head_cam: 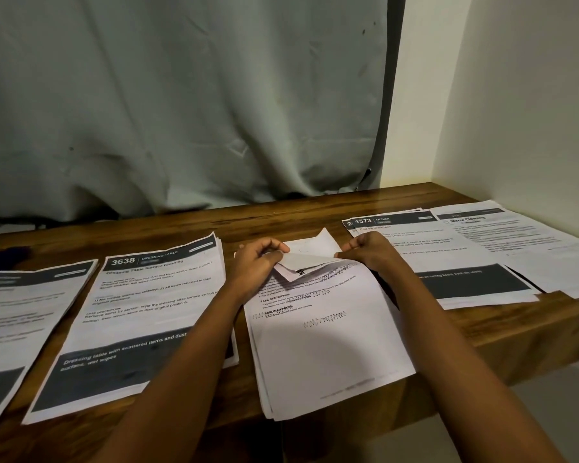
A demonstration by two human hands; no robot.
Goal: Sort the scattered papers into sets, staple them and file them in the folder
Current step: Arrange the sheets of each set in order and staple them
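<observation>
Centrally, the scribbled paper stack overhangs the front edge of the table, bare wood either side; fingers of left hand and right hand pinch its folded-over top sheet.

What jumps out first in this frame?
The left hand and right hand pinch the folded-back top of the middle paper stack at the centre of the table. Printed sets flank it: the 3638 sheet to the left, the 1573 stack to the right, with a grey curtain behind.

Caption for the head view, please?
Left hand and right hand fold the top sheet of a white paper stack on a brown wooden table.
</observation>
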